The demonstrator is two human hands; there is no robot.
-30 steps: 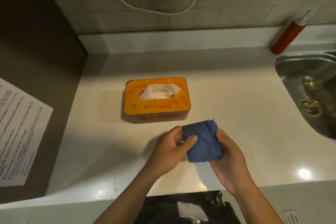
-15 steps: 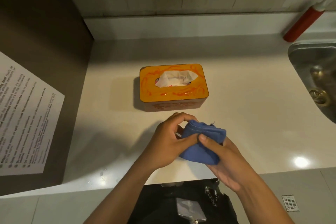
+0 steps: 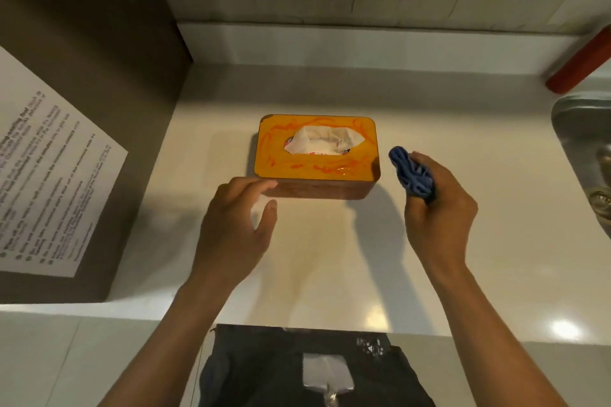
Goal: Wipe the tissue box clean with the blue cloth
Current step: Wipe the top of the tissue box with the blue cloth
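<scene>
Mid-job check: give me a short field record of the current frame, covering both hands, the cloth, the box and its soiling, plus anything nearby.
left hand: open, fingertips at the box's near-left corner; contact unclear
right hand: grips the bunched blue cloth, held off the box's right end
tissue box: orange-topped rectangular box with brown sides, flat on the pale countertop, white tissue poking from its slot
soiling: red streaks across the lid, not yet wiped
nearby: steel sink at right, red bottle leaning behind it, printed sheet at left

Bare forearms, no sleeves; dark garment (image 3: 264,370) with a pale patch (image 3: 327,372).
</scene>
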